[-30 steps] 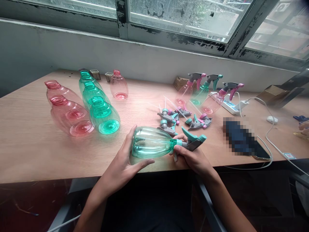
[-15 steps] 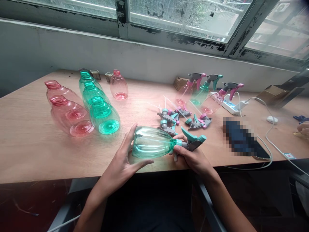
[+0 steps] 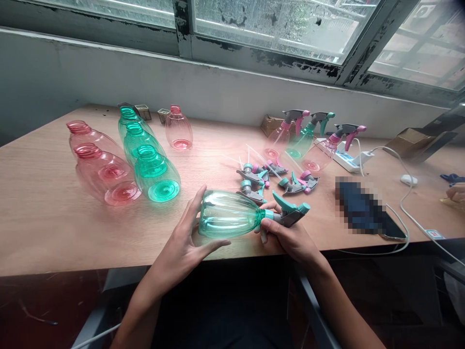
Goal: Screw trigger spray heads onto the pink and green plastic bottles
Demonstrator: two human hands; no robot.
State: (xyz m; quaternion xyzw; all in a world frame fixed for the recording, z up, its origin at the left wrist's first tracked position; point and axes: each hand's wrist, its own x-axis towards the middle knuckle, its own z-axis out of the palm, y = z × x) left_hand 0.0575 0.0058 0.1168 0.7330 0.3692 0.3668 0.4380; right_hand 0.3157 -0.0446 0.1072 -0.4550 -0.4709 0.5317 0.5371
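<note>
A clear green spray bottle (image 3: pixel 230 213) lies sideways in the air over the table's front edge, its teal and grey trigger head (image 3: pixel 290 209) pointing right. My left hand (image 3: pixel 189 237) cups the base end, fingers behind it and thumb stretched along the near side. At the neck, my right hand (image 3: pixel 281 230) pinches the teal collar between thumb and fingers. Just beyond the bottle lie several loose trigger sprayers (image 3: pixel 250 189) in teal, pink and grey, with thin tubes attached.
Open-necked green bottles (image 3: pixel 158 174) and pink bottles (image 3: pixel 105 174) stand at the left. Finished-looking pink (image 3: pixel 321 152) and green spray bottles (image 3: pixel 301 140) stand at the back right. A phone (image 3: pixel 363 208), power strip (image 3: pixel 347 157) and cables lie right. Another person's hand (image 3: pixel 456 191) shows at the edge.
</note>
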